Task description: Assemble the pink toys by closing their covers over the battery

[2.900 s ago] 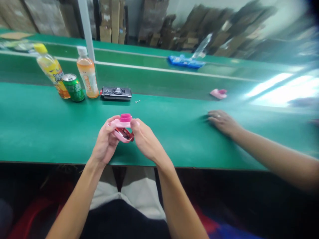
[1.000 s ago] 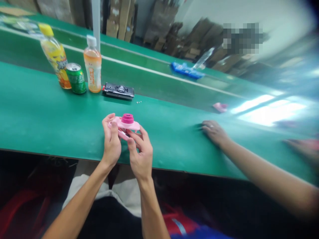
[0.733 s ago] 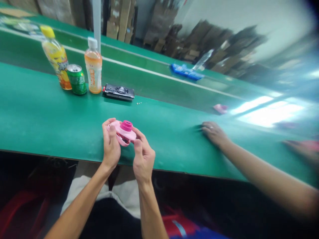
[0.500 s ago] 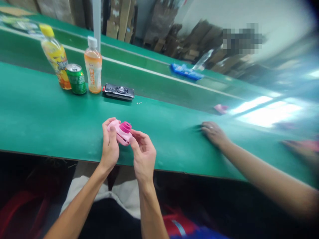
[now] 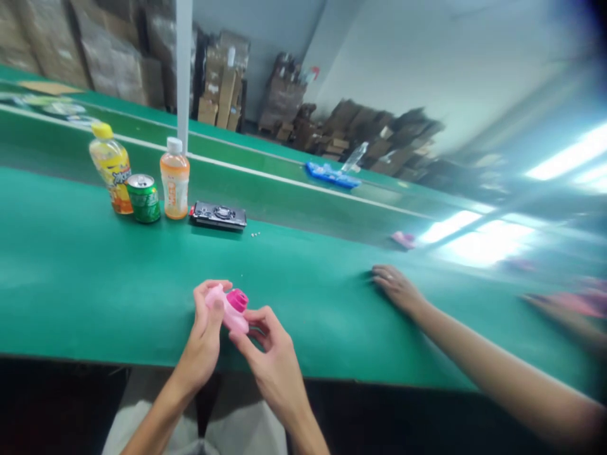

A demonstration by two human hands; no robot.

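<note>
Between my two hands, just above the green table (image 5: 142,284), is a small pink toy camera (image 5: 233,320) with a darker pink lens barrel that points up and away from me. My left hand (image 5: 205,338) grips its left end, with the thumb on the near side and fingers behind. At the right end, my right hand (image 5: 271,351) pinches the body between thumb and fingers. Part of the camera's left side is hidden by my left hand.
Ahead stand a yellow-capped bottle (image 5: 114,174), a green can (image 5: 144,201) and an orange drink bottle (image 5: 175,183). A black rectangular device (image 5: 219,215) lies beside them. A co-worker's hand (image 5: 396,287) rests to my right. Farther back are a pink piece (image 5: 404,239) and a blue tray (image 5: 332,175).
The view has tilted up, so everything sits lower. The toy camera has turned in my hands, and the dark slot along its lower edge no longer shows. Both hands keep their hold.
</note>
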